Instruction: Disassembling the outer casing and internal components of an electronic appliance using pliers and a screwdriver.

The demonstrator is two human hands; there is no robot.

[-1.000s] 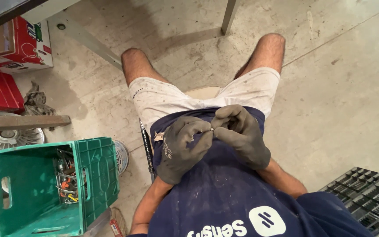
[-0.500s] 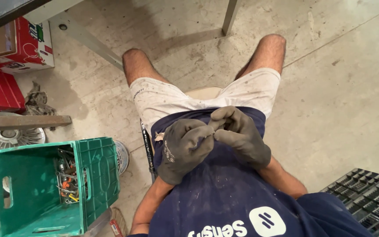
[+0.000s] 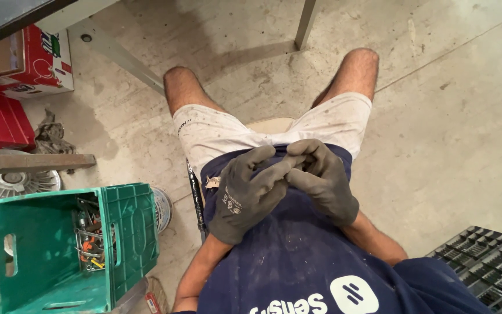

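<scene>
Head view: gloved left hand (image 3: 250, 195) and right hand (image 3: 321, 177) curled, fingertips touching.

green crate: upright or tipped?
Tipped. The crate lies on its side on the floor, its opening facing the camera, small tools piled inside.

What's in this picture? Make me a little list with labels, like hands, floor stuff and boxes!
left hand: in a grey glove, fingertips meeting the other hand over the lap
right hand: gloved too, pinching something too small to make out
green crate: on the floor beside the person's left side, small tools and bits inside
red boxes: farther off on that same side
floor: dusty concrete
black tray: ribbed, at the person's right
</scene>
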